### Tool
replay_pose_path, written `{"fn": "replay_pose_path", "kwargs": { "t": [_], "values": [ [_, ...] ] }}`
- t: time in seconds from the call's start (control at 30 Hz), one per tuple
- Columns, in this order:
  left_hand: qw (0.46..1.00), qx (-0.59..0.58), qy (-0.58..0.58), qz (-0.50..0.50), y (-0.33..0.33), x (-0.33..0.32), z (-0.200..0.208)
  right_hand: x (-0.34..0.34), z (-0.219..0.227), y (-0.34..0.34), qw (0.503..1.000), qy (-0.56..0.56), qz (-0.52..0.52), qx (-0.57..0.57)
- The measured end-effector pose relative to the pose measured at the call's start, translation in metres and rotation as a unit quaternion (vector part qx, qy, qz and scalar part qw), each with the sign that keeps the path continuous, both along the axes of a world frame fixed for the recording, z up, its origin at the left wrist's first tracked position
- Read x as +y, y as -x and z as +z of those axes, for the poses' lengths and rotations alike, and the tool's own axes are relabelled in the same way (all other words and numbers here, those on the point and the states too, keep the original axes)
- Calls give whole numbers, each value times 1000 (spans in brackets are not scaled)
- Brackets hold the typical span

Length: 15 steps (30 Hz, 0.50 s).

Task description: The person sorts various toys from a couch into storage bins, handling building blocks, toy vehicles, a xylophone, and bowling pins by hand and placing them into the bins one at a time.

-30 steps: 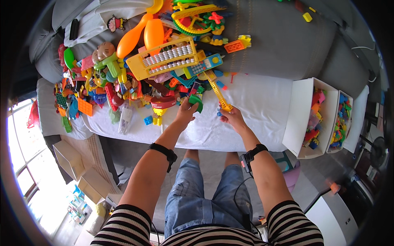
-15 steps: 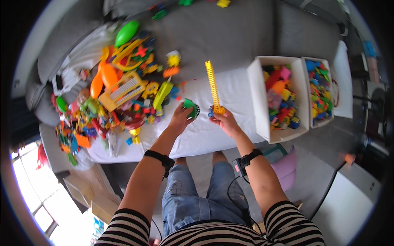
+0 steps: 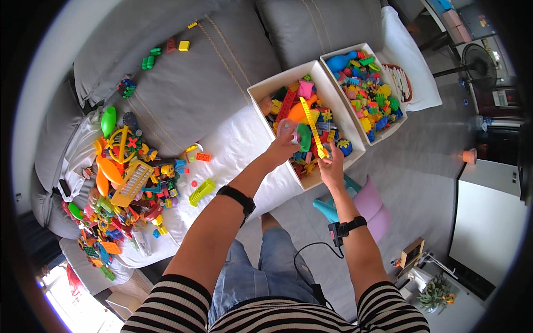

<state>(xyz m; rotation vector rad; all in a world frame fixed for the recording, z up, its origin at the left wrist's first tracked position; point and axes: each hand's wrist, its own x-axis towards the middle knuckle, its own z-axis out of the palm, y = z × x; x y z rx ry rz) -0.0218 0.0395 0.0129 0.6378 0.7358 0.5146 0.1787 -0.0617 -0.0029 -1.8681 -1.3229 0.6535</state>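
Both of my hands are over the nearer white box (image 3: 360, 149), which is full of mixed plastic toys. My right hand (image 3: 332, 165) grips the lower end of a long, narrow yellow toy strip (image 3: 312, 126), which points up and away over the toys. To its left, my left hand (image 3: 282, 146) is closed on a curved green toy piece (image 3: 304, 136). Its fingertips are partly lost against a pale translucent round thing (image 3: 287, 127); I cannot tell whether they touch it. Under my hands lie a red brick (image 3: 286, 104), a pink piece (image 3: 305, 89) and an orange piece (image 3: 300, 114).
A second white box (image 3: 388, 133) of small colourful pieces stands to the right. At left, a large toy pile (image 3: 133, 183) covers the sofa's white sheet (image 3: 222, 158). A light-green toy (image 3: 202, 192) lies nearer. Beside the box is a purple chair (image 3: 373, 213); a black fan (image 3: 478, 64) stands far right.
My view has turned to the right. Both hands have gone from above the white sheet to over the nearer box, still carrying the yellow strip and the green piece.
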Motion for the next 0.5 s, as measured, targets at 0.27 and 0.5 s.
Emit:
{"fn": "replay_pose_path", "kwargs": {
  "t": [0.27,0.5],
  "values": [
    [937,280,-184,95,88,-95,-62,-10,24,84,986,57,139,74],
    [764,602,-231,26,197,-174,-92,-8,-74,195,910,124,397,-10]
  ]
}}
